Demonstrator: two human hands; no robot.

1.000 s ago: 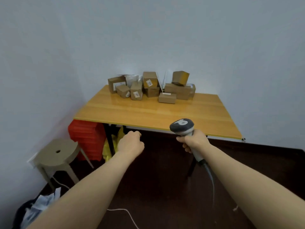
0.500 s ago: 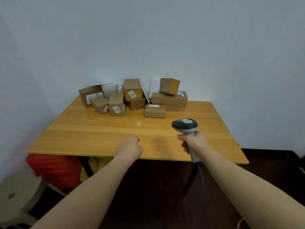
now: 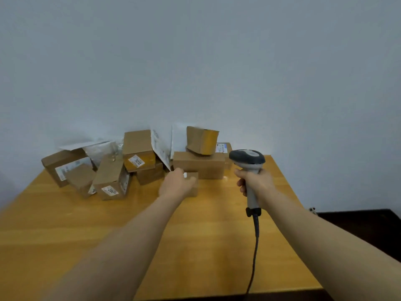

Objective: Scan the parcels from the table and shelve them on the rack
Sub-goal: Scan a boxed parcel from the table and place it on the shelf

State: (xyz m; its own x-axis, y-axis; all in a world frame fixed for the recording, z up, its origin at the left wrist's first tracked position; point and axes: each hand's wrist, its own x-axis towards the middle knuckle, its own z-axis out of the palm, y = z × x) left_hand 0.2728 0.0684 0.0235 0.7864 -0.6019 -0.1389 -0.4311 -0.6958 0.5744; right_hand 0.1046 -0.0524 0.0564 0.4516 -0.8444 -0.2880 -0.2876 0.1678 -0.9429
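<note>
The left grip [image 3: 176, 184] curls its fingers over a small parcel [image 3: 193, 179] at centre frame. Just to the right, the right grip [image 3: 255, 181] is wrapped round the handle of a scanner [image 3: 247, 158] (its cable trails toward the lower edge). More parcels [image 3: 138, 148] crowd the wooden surface [image 3: 195, 246] behind and to the left, against the wall.

We see a wooden table [image 3: 206, 235] set against the wall [image 3: 217, 61]. Along its far edge we find heaped cardboard parcels [image 3: 112, 177], several bearing white labels [image 3: 136, 161]
</note>
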